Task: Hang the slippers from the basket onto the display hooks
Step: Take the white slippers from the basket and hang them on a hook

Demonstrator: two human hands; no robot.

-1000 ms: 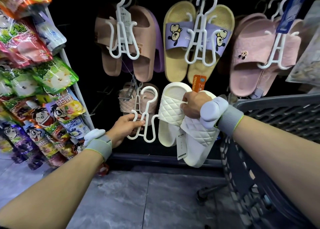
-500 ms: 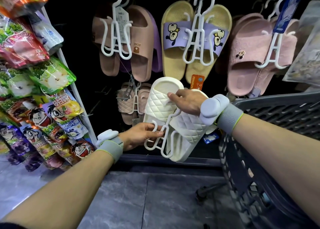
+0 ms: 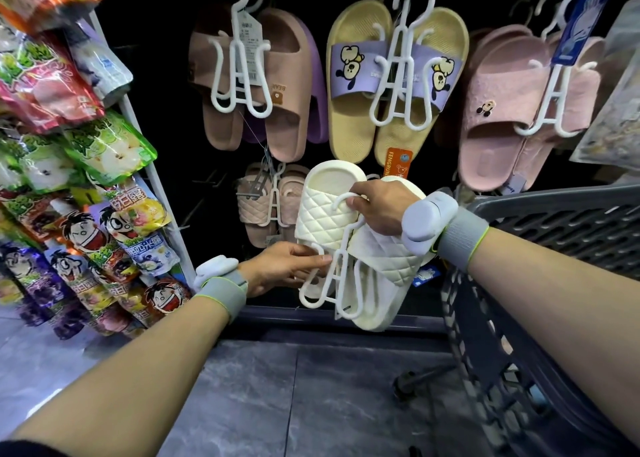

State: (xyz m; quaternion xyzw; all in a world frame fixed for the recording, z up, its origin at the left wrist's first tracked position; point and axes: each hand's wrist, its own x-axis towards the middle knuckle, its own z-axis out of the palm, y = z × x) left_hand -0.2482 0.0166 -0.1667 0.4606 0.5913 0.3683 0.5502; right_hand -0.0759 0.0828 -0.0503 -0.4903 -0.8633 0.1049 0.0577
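Centre frame: your left hand (image 3: 284, 266) pinched the white hanger (image 3: 337, 269), low on its frame. Your right hand (image 3: 379, 207) curled round its hook, on the cream quilted slippers (image 3: 346, 235). Pair tilted, off the hooks. Basket (image 3: 554, 228) at right.

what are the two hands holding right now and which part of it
Both hold the white quilted slippers on their white hanger. The right hand grips the hanger's hook end at the top; the left hand pinches the hanger's lower left loop.
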